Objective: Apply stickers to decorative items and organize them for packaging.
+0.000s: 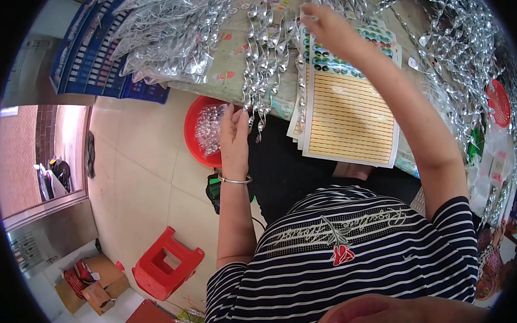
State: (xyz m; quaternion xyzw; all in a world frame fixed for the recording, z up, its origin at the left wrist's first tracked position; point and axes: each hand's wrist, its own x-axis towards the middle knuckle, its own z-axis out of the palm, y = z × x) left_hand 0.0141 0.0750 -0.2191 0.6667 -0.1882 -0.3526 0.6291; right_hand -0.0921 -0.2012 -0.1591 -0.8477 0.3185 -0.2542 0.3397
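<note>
At the table's near edge, my left hand [233, 134] is closed, its fingertips against the lower end of a silver twisted strand [249, 65]. More of these shiny spiral strands lie side by side there, some hanging over the edge. My right hand [325, 27] reaches to the far end of a sticker sheet [351, 121], its fingers pinched together beside another silver strand [299, 69]. What sits between those fingers is too small to make out. Round green stickers and rows of narrow yellow strips cover the sheet, which lies on other sheets and overhangs my lap.
Clear bags of silver strands [169, 39] lie at the far left beside a blue crate [95, 59]. A red basin [192, 132] holding wrapped silver pieces stands below the table edge. More strands [453, 41] pile up at right. A red stool [166, 264] stands on the floor.
</note>
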